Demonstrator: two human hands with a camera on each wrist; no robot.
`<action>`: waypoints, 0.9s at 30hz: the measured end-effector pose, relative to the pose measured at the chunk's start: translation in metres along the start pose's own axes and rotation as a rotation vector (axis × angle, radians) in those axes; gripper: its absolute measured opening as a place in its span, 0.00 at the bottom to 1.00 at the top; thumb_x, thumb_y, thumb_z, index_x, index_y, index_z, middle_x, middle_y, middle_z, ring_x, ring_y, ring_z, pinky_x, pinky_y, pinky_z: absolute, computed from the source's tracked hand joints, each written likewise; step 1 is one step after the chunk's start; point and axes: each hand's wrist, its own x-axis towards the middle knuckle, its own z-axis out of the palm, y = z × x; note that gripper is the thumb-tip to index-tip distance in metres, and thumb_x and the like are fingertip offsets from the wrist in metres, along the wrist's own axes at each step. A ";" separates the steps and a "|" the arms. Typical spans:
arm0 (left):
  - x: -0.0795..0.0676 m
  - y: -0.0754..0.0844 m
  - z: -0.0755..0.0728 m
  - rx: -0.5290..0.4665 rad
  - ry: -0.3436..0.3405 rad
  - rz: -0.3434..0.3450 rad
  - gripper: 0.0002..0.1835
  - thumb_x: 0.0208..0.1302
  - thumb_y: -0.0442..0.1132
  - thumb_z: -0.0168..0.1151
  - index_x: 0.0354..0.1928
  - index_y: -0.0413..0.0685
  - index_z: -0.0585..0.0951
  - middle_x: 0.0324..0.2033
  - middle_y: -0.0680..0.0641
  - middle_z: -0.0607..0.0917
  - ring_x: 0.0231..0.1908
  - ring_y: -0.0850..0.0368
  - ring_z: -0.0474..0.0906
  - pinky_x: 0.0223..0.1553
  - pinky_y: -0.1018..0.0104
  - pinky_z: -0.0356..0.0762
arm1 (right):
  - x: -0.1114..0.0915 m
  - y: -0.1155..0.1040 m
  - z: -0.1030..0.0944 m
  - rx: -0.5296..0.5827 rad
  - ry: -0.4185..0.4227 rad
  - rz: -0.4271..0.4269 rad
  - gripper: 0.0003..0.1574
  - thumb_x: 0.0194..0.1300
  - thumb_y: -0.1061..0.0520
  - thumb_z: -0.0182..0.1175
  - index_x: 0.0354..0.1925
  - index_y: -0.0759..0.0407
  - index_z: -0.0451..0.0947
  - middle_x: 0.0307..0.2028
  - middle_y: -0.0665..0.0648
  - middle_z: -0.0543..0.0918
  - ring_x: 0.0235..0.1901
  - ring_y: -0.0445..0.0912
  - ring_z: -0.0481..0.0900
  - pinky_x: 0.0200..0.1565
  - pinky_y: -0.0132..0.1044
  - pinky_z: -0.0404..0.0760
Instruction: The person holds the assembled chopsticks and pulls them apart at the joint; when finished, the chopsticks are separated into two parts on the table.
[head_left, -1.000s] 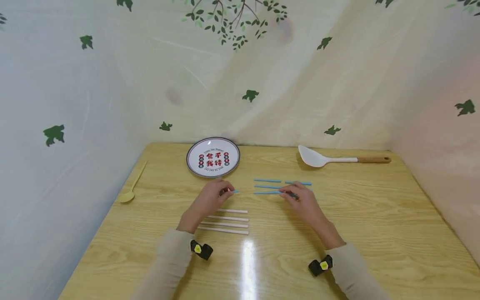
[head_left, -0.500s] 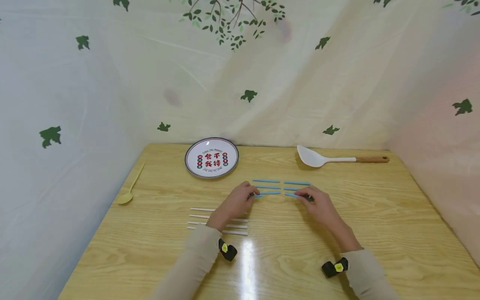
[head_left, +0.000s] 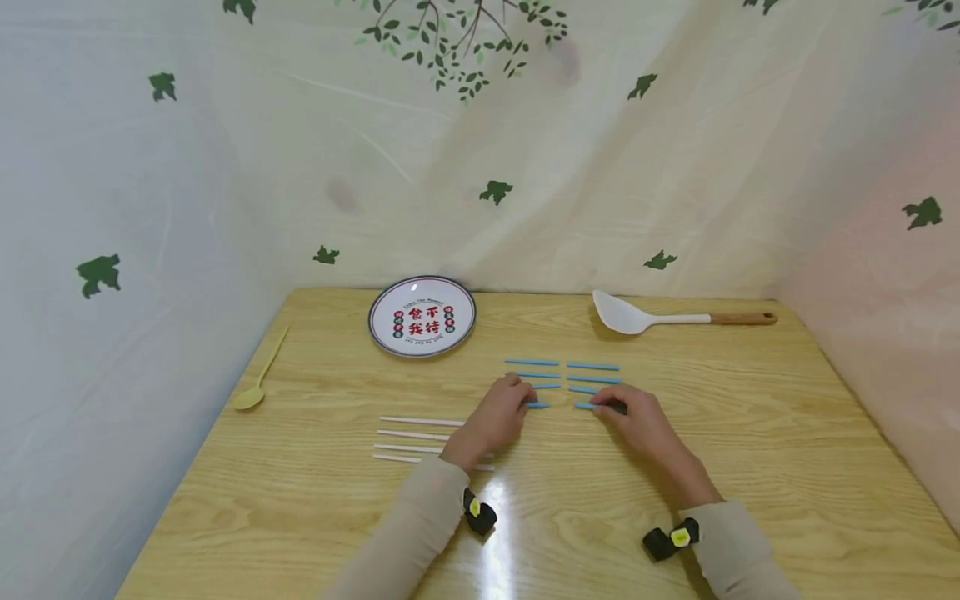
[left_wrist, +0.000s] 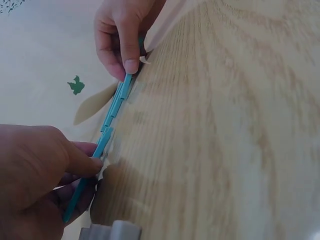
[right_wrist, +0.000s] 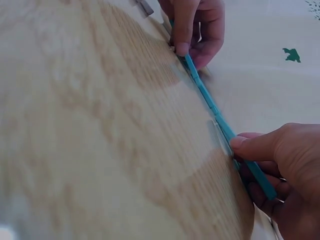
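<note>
My left hand (head_left: 498,415) pinches a short blue chopstick piece (head_left: 538,405) between thumb and fingers, low over the table; its far part is hidden by the hand. In the left wrist view the piece (left_wrist: 75,200) runs along beneath the thumb. Opposite it, my right hand (head_left: 639,423) pinches another blue chopstick piece (head_left: 583,406), whose square end shows in the right wrist view. The two held pieces point at each other with a gap between. Beyond the hands lie two columns of blue pieces, three in the left column (head_left: 532,362) and three in the right column (head_left: 593,366).
Several pale chopsticks (head_left: 420,421) lie in parallel, partly under my left forearm. At the back stand a patterned plate (head_left: 390,329) and a white spatula (head_left: 626,315) with a wooden handle. A yellow spoon (head_left: 251,397) lies at the left table edge. Patterned cloth surrounds the table.
My left hand has moved right with its blue piece, then toward me. The right hand has shifted right and toward me, and now holds its piece in front of the rows.
</note>
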 end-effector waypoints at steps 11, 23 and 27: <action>0.003 0.005 0.007 0.023 0.063 -0.024 0.10 0.63 0.27 0.55 0.40 0.44 0.84 0.35 0.47 0.78 0.38 0.51 0.74 0.46 0.63 0.72 | 0.002 0.002 0.003 -0.023 0.024 -0.030 0.05 0.60 0.62 0.65 0.37 0.56 0.84 0.38 0.54 0.83 0.42 0.48 0.80 0.46 0.46 0.78; 0.004 0.008 0.005 0.031 0.068 -0.036 0.11 0.62 0.27 0.56 0.41 0.45 0.84 0.35 0.47 0.78 0.38 0.52 0.74 0.46 0.64 0.72 | 0.003 0.002 0.002 -0.048 0.025 -0.044 0.06 0.60 0.62 0.65 0.37 0.56 0.84 0.36 0.52 0.82 0.39 0.46 0.78 0.43 0.42 0.78; 0.003 0.008 0.006 0.026 0.068 -0.035 0.11 0.63 0.26 0.56 0.41 0.45 0.84 0.36 0.47 0.78 0.39 0.52 0.74 0.47 0.64 0.73 | 0.002 0.002 0.002 -0.052 0.030 -0.049 0.05 0.59 0.62 0.65 0.37 0.56 0.84 0.36 0.52 0.81 0.38 0.46 0.78 0.43 0.43 0.78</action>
